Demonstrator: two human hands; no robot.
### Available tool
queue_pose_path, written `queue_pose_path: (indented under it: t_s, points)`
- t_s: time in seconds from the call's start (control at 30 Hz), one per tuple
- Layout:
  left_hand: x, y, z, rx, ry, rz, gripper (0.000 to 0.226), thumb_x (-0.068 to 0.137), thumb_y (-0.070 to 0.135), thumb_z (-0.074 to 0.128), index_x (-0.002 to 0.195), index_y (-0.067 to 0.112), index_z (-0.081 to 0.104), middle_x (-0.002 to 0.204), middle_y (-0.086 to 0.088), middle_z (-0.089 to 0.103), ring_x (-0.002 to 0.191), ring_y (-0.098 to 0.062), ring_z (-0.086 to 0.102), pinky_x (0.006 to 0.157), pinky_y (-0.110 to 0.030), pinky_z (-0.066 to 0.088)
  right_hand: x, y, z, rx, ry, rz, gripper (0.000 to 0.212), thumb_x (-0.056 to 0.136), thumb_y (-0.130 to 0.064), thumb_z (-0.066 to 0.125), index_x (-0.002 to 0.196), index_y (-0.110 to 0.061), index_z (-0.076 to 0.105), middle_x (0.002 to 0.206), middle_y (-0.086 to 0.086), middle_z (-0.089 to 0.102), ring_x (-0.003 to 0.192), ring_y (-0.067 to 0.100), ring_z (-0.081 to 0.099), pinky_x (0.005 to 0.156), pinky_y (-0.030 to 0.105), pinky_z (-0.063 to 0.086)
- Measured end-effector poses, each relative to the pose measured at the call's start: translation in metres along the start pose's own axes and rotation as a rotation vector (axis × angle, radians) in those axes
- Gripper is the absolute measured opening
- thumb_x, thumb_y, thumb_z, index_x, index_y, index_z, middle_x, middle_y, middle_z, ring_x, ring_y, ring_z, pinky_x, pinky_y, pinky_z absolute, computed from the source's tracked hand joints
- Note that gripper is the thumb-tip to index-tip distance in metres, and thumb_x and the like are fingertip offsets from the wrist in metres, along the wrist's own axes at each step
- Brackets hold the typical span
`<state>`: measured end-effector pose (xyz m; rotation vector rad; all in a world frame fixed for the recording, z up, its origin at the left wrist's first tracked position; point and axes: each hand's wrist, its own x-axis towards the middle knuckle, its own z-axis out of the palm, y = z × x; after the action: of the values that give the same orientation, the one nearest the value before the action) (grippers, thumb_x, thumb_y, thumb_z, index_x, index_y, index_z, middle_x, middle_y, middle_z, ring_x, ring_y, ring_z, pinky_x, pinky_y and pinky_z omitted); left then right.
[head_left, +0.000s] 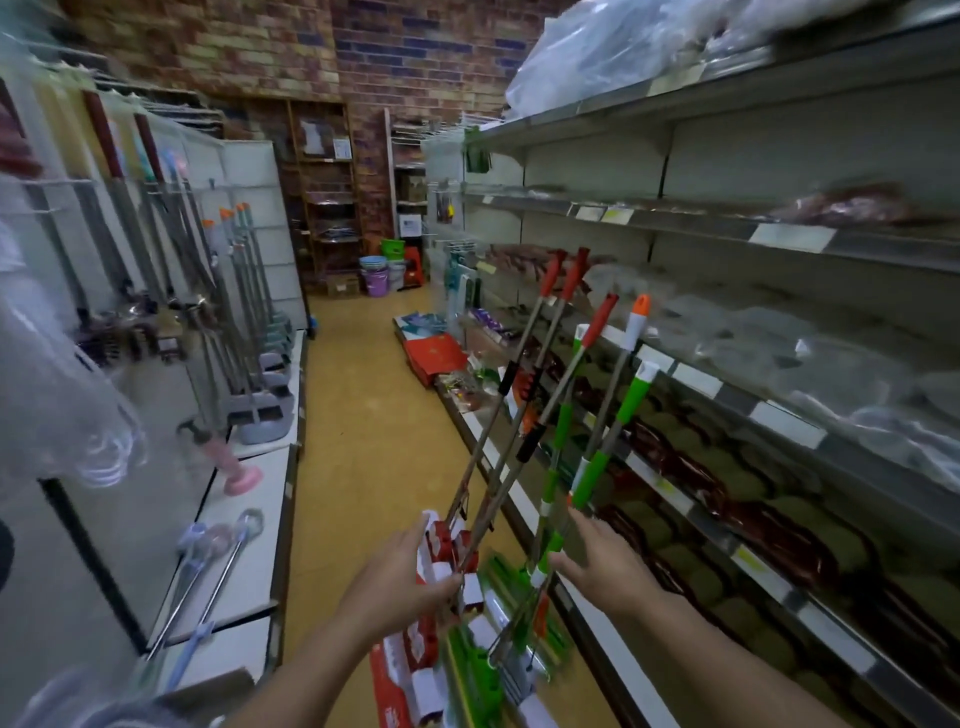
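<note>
The left hand (400, 577) is held open, fingers laid against the red mops (444, 543). Beside them the green mops (587, 474) are leaned toward the shelf (784, 422), and the right hand (602, 567) is spread open just beside their poles.

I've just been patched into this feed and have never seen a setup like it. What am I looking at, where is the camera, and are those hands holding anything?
There is no machine here. A person is working with two bare hands, and the single picture comes from a wide-angle camera on their head, looking forward and down a shop aisle. The left hand and right hand reach toward a bundle of mops leaning against the shelves on the right. The left hand is at the red-and-white parts. The right hand, fingers spread, is by the green handles. The picture is blurred, so I cannot confirm a firm grip. Buckets stand at the far end.
</note>
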<state>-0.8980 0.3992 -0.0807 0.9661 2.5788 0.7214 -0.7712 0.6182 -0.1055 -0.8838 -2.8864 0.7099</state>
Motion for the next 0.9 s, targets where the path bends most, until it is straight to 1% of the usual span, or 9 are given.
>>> queue_pose_path:
  t_s: [0.13,0.23,0.33,0.4,0.53,0.63,0.73,0.8,0.9]
  points:
    - [0.091,0.008,-0.002,0.013,-0.048,0.066,0.096,0.079,0.058,0.062,0.151,0.028,0.006,0.155,0.000,0.027,0.139,-0.018,0.032,0.110,-0.036,0.036,0.073,0.007,-0.008,0.036,0.042,0.058,0.080,0.090,-0.059,0.047,0.153,-0.023,0.012,0.155,0.002,0.027,0.140,0.022,0.030,0.111,0.041,0.034]
    - [0.153,0.027,-0.004,-0.025,-0.123,0.134,0.103,0.077,0.057,0.066,0.151,0.032,-0.001,0.157,0.000,0.022,0.131,-0.019,0.042,0.103,-0.030,0.041,0.112,0.017,-0.025,0.088,0.073,0.134,0.079,0.089,-0.058,0.049,0.151,-0.025,0.014,0.150,0.002,0.034,0.134,0.023,0.039,0.106,0.040,0.039]
    - [0.205,0.048,0.000,-0.087,-0.207,0.228,0.109,0.077,0.052,0.068,0.149,0.033,-0.011,0.152,-0.006,0.030,0.120,-0.019,0.046,0.100,-0.033,0.042,0.142,0.030,-0.042,0.161,0.130,0.218,0.084,0.087,-0.059,0.054,0.152,-0.028,0.012,0.149,0.002,0.037,0.131,0.022,0.042,0.103,0.038,0.042]
    - [0.233,0.059,0.006,-0.147,-0.271,0.270,0.113,0.076,0.051,0.070,0.146,0.039,-0.018,0.155,-0.004,0.025,0.129,-0.022,0.043,0.100,-0.035,0.044,0.155,0.034,-0.051,0.191,0.153,0.259,0.088,0.087,-0.056,0.056,0.153,-0.029,0.005,0.152,0.002,0.034,0.133,0.022,0.042,0.102,0.035,0.043]
    - [0.283,0.073,0.021,-0.233,-0.405,0.328,0.118,0.072,0.053,0.073,0.141,0.049,-0.022,0.157,-0.001,0.021,0.136,-0.027,0.038,0.102,-0.042,0.045,0.177,0.035,-0.063,0.310,0.222,0.342,0.089,0.091,-0.045,0.058,0.152,-0.028,-0.005,0.149,0.007,0.041,0.111,0.015,0.058,0.077,0.022,0.045]
    - [0.314,0.079,0.035,-0.208,-0.462,0.361,0.117,0.073,0.049,0.074,0.143,0.046,-0.019,0.155,-0.004,0.027,0.134,-0.028,0.039,0.103,-0.046,0.044,0.194,0.034,-0.061,0.397,0.293,0.409,0.088,0.090,-0.045,0.058,0.152,-0.026,-0.002,0.151,0.007,0.038,0.129,0.023,0.047,0.090,0.026,0.041]
    - [0.340,0.076,0.050,-0.197,-0.576,0.411,0.115,0.076,0.043,0.074,0.146,0.040,-0.016,0.154,-0.005,0.027,0.136,-0.024,0.038,0.101,-0.039,0.045,0.211,0.034,-0.051,0.443,0.331,0.480,0.087,0.090,-0.044,0.059,0.152,-0.024,0.002,0.148,0.006,0.042,0.131,0.024,0.046,0.087,0.024,0.039]
    - [0.357,0.073,0.056,-0.187,-0.635,0.443,0.112,0.078,0.038,0.074,0.148,0.036,-0.015,0.153,-0.005,0.030,0.131,-0.021,0.044,0.092,-0.029,0.046,0.223,0.035,-0.042,0.452,0.334,0.540,0.089,0.089,-0.047,0.059,0.153,-0.025,0.000,0.149,0.008,0.041,0.132,0.025,0.044,0.092,0.028,0.040]
    - [0.380,0.071,0.062,-0.180,-0.685,0.494,0.110,0.081,0.032,0.073,0.149,0.032,-0.013,0.148,-0.003,0.040,0.101,-0.008,0.055,0.066,-0.007,0.040,0.238,0.041,-0.025,0.464,0.323,0.628,0.089,0.088,-0.050,0.058,0.153,-0.029,0.000,0.147,0.011,0.043,0.129,0.027,0.047,0.089,0.029,0.041]
